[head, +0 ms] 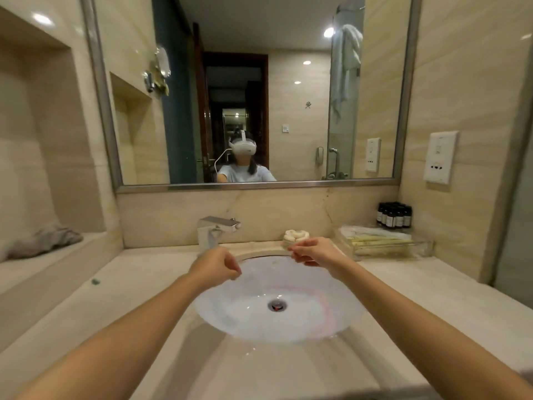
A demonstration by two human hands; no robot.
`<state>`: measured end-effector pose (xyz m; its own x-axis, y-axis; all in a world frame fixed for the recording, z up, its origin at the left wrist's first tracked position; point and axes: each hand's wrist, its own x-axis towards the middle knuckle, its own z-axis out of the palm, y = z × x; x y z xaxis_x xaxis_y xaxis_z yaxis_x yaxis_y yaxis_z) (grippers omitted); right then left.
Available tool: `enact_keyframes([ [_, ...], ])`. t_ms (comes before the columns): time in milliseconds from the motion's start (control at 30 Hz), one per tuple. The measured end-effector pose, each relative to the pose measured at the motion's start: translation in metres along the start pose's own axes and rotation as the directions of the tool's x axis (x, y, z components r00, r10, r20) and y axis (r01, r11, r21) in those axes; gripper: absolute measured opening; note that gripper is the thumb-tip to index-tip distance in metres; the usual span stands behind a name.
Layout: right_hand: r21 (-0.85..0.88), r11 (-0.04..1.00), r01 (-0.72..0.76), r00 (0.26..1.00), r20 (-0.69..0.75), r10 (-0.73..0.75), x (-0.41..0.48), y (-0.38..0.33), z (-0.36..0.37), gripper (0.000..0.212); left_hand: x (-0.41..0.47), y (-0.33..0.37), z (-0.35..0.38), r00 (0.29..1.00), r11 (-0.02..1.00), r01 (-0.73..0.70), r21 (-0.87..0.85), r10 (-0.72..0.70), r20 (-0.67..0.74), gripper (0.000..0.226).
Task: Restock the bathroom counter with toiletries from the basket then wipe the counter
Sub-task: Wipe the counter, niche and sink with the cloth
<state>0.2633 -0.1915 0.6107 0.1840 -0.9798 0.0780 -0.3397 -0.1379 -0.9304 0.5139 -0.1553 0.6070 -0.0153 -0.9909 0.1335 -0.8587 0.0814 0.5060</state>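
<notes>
My right hand hovers over the far rim of the sink, just in front of a small dish piled with white rounded pieces. Its thumb and fingertips are pressed together, and I cannot tell whether anything is between them. My left hand is over the sink's left rim below the faucet, with its fingers curled and nothing visible in them. Several small dark bottles stand in the back right corner. In front of them lies a clear tray of wrapped toiletries. No basket is in view.
A crumpled grey cloth lies on the raised ledge at the left. The white round sink fills the middle of the beige counter. A small green scrap lies on the left counter. Behind is a mirror, and a socket panel is on the right wall.
</notes>
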Motion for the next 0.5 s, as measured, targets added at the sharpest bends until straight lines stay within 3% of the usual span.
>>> enact_keyframes([
  [233,-0.007,0.996,0.087,0.984,0.159,-0.085,-0.02,-0.036,0.073,0.011,-0.093,-0.05,-0.063,0.967,0.976,0.207,0.061,-0.195,-0.162,0.003],
  [500,-0.004,0.974,0.226,0.908,0.364,-0.209,-0.035,-0.096,0.19,0.019,-0.169,-0.113,-0.12,0.854,0.915,0.402,0.019,-0.368,-0.368,0.013],
])
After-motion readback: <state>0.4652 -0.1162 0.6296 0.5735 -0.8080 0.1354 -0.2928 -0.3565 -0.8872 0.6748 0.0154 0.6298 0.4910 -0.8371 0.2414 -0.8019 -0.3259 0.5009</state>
